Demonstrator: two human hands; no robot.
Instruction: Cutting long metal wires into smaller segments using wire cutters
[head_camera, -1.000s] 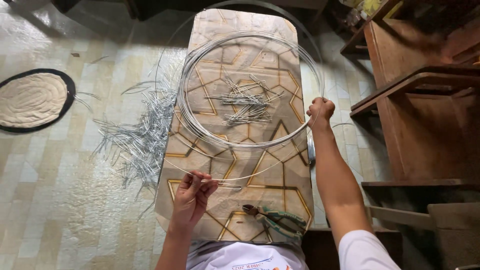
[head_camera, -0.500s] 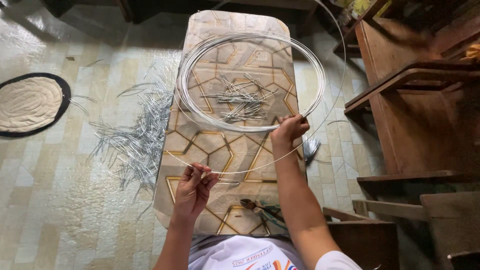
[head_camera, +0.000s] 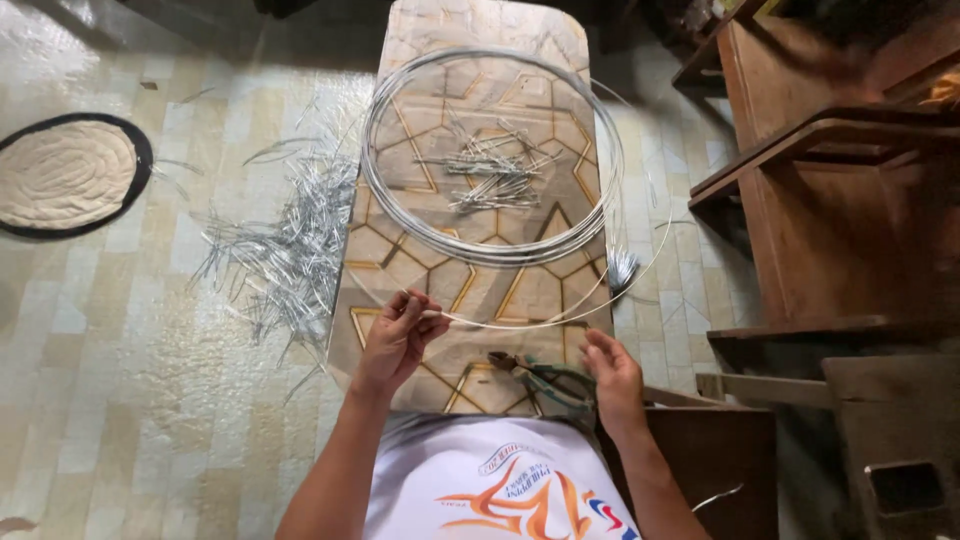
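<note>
A round mat (head_camera: 65, 175) lies far left on the tiled floor, then a scatter of cut wire pieces (head_camera: 290, 250). The left hand (head_camera: 395, 340) pinches the free end of the wire coil (head_camera: 490, 160) — thin, springy, light stuff, best held near its tip. The coil rests on the narrow patterned board (head_camera: 480, 30), overhanging its right edge. The right hand (head_camera: 612, 375) hovers open, holding nothing, beside the pliers (head_camera: 545, 380) — wooden furniture (head_camera: 840, 200) crowds that side.

Patterned board (head_camera: 540, 290), wire coil (head_camera: 490, 245), cut wire pieces (head_camera: 495, 170), pliers (head_camera: 545, 375) on it
</note>
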